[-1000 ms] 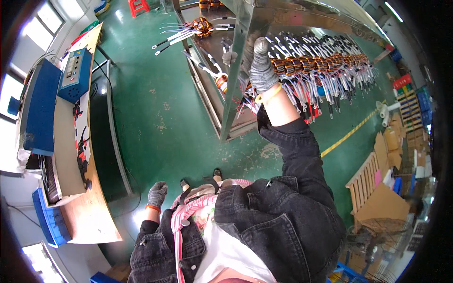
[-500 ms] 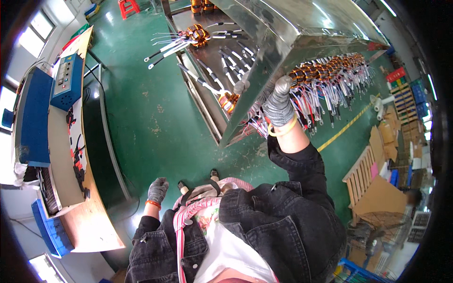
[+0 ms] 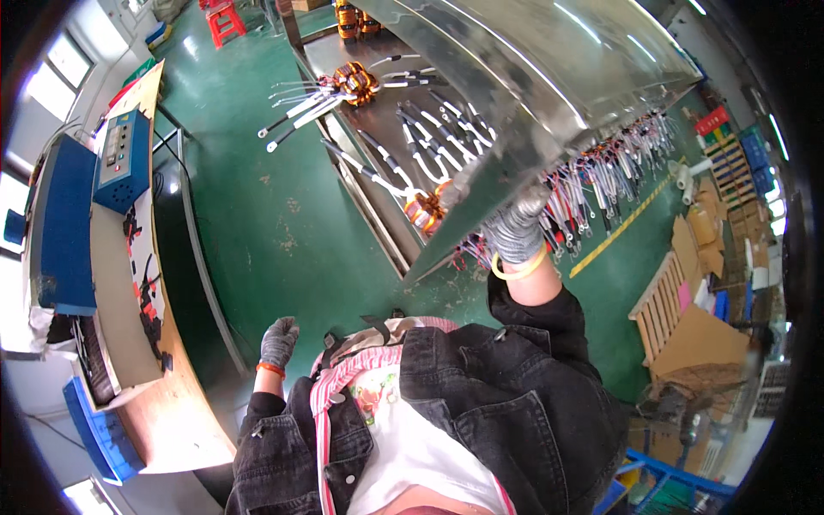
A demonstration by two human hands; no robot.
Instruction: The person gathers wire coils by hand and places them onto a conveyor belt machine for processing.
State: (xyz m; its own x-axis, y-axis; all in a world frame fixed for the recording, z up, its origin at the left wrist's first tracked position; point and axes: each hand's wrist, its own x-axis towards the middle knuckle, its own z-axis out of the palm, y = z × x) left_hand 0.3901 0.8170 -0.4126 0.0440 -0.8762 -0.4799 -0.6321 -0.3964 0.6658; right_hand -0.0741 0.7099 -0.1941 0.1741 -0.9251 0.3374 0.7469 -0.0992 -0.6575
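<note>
From the chest (image 3: 395, 421), right hand (image 3: 519, 225)'s up against the steel panel (image 3: 549, 77)'s edge at one o'clock, left hand (image 3: 280, 342) at ten, open green floor (image 3: 249, 232) at eleven, can't tell either grip.

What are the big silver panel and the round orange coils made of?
Big, glossy silver panel: probably polished sheet metal, given its mirror-like reflections. Round orange coils: likely lacquered copper wire, judging by the shiny windings; anything inside is hidden.
</note>
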